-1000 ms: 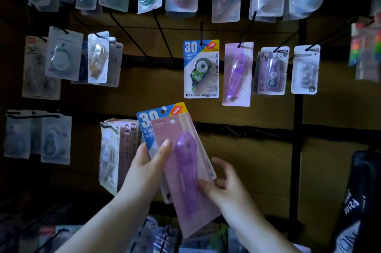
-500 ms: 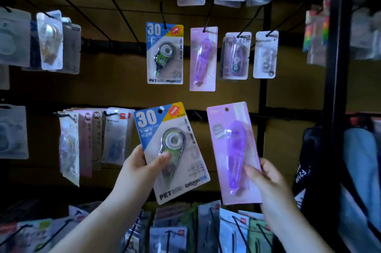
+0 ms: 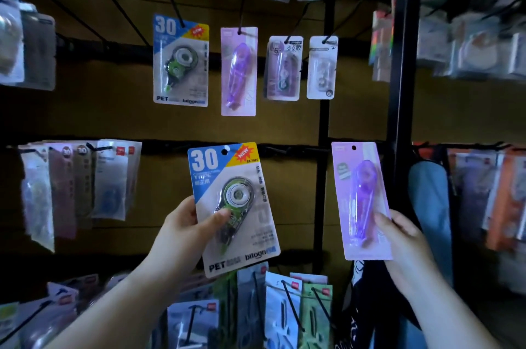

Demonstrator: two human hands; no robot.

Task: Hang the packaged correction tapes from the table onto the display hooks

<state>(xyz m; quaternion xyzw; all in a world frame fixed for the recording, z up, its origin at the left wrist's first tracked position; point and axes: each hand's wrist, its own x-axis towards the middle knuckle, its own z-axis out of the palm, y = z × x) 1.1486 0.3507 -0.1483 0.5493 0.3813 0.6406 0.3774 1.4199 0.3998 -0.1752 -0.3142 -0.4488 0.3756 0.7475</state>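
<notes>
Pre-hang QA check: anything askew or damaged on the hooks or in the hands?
Nothing stands out. The left hand holds the blue 30 pack tilted, the right hand holds the purple pack near upright; both look intact.

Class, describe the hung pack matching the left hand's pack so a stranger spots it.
Find the thick black upright post. Left of it, four packs hang in a row. The leftmost correction tape pack alone has a blue card marked 30.
</notes>
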